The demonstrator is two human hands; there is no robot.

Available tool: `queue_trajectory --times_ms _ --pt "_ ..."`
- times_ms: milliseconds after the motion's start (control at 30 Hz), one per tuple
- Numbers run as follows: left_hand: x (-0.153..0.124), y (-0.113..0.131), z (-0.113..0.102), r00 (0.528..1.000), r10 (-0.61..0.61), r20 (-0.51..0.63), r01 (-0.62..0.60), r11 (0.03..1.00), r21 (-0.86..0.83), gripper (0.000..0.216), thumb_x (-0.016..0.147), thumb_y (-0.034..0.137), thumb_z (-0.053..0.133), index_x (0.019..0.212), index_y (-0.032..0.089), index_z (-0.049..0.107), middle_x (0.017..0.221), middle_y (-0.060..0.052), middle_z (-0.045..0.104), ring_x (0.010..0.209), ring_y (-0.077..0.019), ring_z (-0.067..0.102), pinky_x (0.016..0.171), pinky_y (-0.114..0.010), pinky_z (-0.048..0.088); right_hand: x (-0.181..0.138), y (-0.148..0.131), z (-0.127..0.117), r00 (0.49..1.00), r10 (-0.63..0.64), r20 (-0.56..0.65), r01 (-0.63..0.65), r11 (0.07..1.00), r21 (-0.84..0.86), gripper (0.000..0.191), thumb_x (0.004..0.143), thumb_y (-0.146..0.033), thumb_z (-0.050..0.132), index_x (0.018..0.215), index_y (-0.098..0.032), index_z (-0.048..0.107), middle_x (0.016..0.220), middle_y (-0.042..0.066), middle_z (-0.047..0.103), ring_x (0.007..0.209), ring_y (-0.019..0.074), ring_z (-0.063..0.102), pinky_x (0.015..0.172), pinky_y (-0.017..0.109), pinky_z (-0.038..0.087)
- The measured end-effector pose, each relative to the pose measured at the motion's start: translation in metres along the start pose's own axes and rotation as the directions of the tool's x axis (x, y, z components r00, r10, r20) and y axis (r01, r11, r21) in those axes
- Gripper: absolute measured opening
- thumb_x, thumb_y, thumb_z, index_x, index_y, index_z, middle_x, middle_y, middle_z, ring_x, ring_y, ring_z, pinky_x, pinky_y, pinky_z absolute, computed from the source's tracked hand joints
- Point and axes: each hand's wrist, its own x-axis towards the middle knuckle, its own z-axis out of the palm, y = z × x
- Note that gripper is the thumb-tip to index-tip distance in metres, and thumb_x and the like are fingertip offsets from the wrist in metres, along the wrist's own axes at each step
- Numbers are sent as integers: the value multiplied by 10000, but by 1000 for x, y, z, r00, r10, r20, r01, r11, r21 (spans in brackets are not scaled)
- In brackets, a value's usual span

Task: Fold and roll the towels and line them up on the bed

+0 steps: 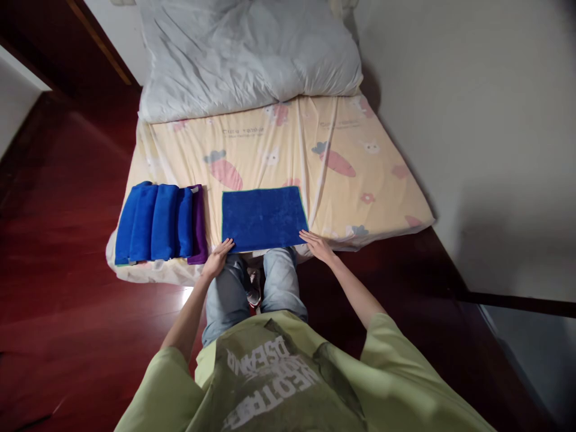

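A blue towel (263, 219) with a thin green edge lies flat on the bed, close to its front edge. My left hand (218, 256) rests at the towel's near left corner, fingers stretched out over it. At the near right corner lies my right hand (318, 245), its fingers also extended and touching the cloth. To the left sits a row of folded blue towels (164, 222), side by side, with a folded purple towel (198, 225) at the right end of the row.
The bed (373, 204) has a cream sheet printed with carrots and rabbits. A bunched grey-white quilt (252, 54) covers its far end. A pale wall (477, 120) stands on the right, and dark red floor (67, 252) runs along the left.
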Motion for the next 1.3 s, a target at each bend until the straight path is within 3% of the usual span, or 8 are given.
queue_trajectory --times_ms 300,433,533,600,700,800,967,1300 --pt "5 1 4 984 -73 -162 55 992 -114 576 837 59 348 1300 153 678 1464 -90 617 1458 -214 487 1262 -509 353 4 4 8 988 117 -97 -96 975 201 637 828 -16 392 1350 -223 692 1435 30 652 1425 183 546 1266 454 414" --pt "11 4 3 958 -162 -236 128 980 -151 561 756 45 393 1188 173 727 1358 -83 694 1351 -222 601 1214 -480 424 11 6 10 950 278 -139 -219 916 337 518 847 -105 436 1247 -226 742 1346 52 713 1323 207 635 1212 448 454" --pt "20 11 2 901 -286 -326 236 954 -184 452 814 108 445 1145 186 743 1243 -87 748 1215 -234 685 1117 -433 509 21 7 9 880 444 -167 -340 836 431 364 899 -299 513 1148 -191 756 1196 97 768 1124 251 716 1043 432 551" --pt "28 15 1 840 -380 -387 319 923 -215 351 879 205 491 1119 181 746 1146 -93 773 1066 -233 730 990 -377 567 30 6 8 822 530 -209 -391 791 470 367 886 -443 569 1045 -163 746 1011 110 783 934 253 718 880 390 576" --pt "39 19 -1 744 -485 -460 413 874 -255 314 930 332 519 1069 159 740 970 -91 778 842 -206 724 807 -301 573 40 6 7 758 597 -264 -425 758 494 414 855 -588 596 829 -181 668 722 55 686 730 208 616 698 316 509" --pt "48 18 -4 696 -519 -496 443 854 -272 301 931 351 522 1007 149 732 860 -80 754 772 -196 699 742 -272 544 48 6 7 728 618 -298 -437 752 494 489 838 -682 584 662 -233 501 583 -13 510 635 160 488 606 275 406" --pt "54 12 -6 690 -545 -477 465 838 -285 265 927 361 537 933 165 715 815 -71 733 715 -186 671 697 -262 508 53 5 8 715 621 -321 -418 748 515 543 838 -730 535 629 -255 378 585 -56 357 576 123 374 564 265 294" --pt "58 8 -5 694 -542 -474 494 837 -235 254 929 359 544 924 169 712 766 -67 715 693 -192 654 700 -271 485 58 2 6 688 646 -331 -435 732 524 574 810 -769 532 611 -252 381 590 -39 382 605 134 384 591 268 322"
